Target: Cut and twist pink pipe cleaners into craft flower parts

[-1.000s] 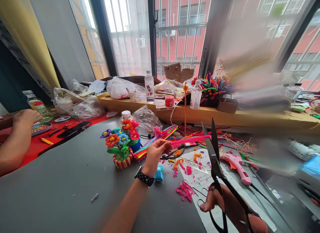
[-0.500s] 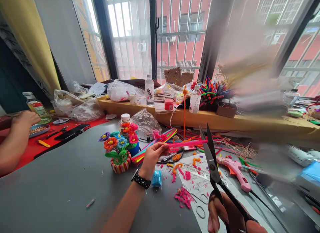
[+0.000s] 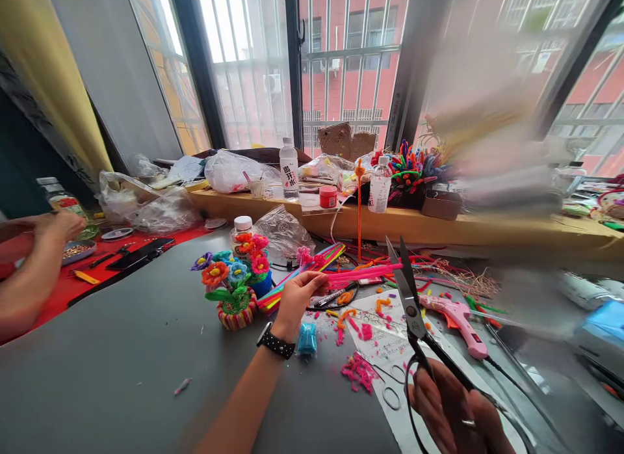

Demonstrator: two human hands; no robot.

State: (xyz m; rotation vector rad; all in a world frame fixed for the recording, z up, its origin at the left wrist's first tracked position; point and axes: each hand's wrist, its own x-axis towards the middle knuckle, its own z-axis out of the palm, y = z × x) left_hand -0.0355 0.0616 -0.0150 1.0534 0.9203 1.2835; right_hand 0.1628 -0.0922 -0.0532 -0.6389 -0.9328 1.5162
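My left hand is closed in a pinch on thin pink pipe cleaners, which stretch out to the right. My right hand grips large black scissors by the handles. The scissor blades point upward, slightly apart, at the right end of the pink strips; whether they touch is unclear. Below lie a pile of pink fuzzy clippings, small silver scissors and a small blue packet. Fuzzy flowers in a striped pot stand left of my left hand.
A pink glue gun with a cord lies at right, beside paper strewn with scraps. Colourful pipe cleaners lie behind my left hand. Bottles stand on the ledge. At far left, another person's hand is above a bead dish.
The large scissors have shifted slightly left, and their blade tips are a little closer together than a second ago. My left hand keeps its pinch. The view has tilted slightly.
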